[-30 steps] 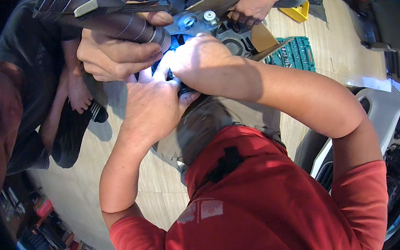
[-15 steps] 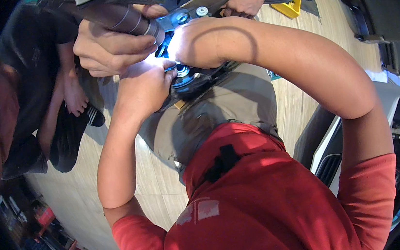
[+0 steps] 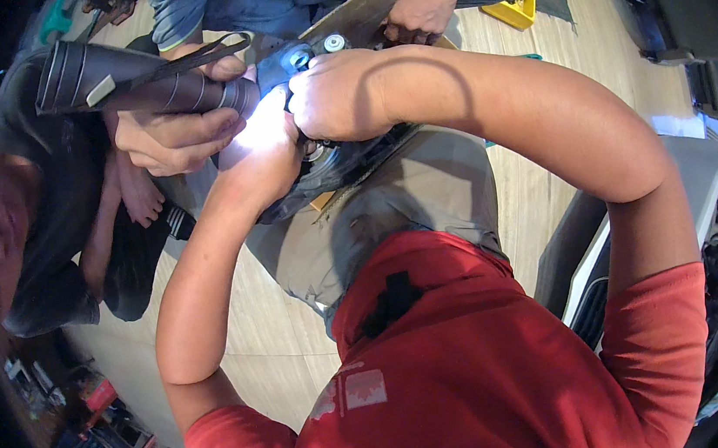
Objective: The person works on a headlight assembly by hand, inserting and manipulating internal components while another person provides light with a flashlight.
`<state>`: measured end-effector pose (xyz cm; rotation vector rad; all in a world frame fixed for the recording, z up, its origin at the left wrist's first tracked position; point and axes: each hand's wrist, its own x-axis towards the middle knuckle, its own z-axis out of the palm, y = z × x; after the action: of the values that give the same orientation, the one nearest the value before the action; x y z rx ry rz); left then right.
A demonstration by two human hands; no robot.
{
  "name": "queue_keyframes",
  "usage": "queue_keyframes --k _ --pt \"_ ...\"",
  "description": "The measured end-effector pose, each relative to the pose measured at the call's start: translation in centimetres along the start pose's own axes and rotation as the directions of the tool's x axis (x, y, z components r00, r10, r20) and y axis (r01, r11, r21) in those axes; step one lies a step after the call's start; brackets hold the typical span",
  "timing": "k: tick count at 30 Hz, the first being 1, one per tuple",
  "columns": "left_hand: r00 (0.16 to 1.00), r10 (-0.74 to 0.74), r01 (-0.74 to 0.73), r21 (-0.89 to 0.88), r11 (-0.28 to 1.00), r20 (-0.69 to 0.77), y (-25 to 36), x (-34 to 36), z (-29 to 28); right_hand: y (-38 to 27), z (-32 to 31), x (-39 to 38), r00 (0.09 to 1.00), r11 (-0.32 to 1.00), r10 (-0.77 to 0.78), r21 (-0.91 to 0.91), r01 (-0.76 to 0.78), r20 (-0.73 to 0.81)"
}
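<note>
My left hand touches the dark assembly in my lap, its fingertips lost in bright glare. Beside it, my right hand curls its fingers against the same assembly, covering what they hold. Blue fittings and a small pale round fitting show just above. From the upper left, a co-worker's hand grips a thick dark cylindrical flashlight with a strap, shining on my left hand.
Another co-worker's hand is by a cardboard piece at the top. A seated person is at my left. A yellow tray lies upper right, a pale panel right, assorted items lower left on the floor.
The flashlight and the hand holding it have moved left and down. My hands have shifted slightly left, and glare covers more of my left hand. The seated person's head leans into view.
</note>
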<state>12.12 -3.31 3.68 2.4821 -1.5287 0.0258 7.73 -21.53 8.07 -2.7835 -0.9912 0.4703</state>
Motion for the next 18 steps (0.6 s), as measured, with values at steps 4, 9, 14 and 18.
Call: queue_keyframes --k 4,9,14,18 --pt "0.993 0.036 -0.032 -0.043 0.999 0.111 -0.2 0.5 -0.1 0.3 -0.3 -0.4 1.000 0.997 0.010 0.074 -0.012 0.029" --pt "0.992 0.026 -0.026 -0.001 1.000 0.126 0.3 0.4 -0.8 -0.3 -0.1 -0.6 0.999 0.997 0.039 0.060 -0.038 -0.017" --pt "0.978 -0.089 0.116 -0.133 0.984 0.190 0.4 0.3 -1.0 -0.5 -0.5 0.7 0.988 0.998 0.045 0.025 -0.049 0.146" --pt "0.915 -0.195 0.259 -0.144 0.955 0.354 1.1 0.5 -1.8 0.0 -0.9 0.7 0.985 0.998 0.025 0.047 -0.034 0.171"
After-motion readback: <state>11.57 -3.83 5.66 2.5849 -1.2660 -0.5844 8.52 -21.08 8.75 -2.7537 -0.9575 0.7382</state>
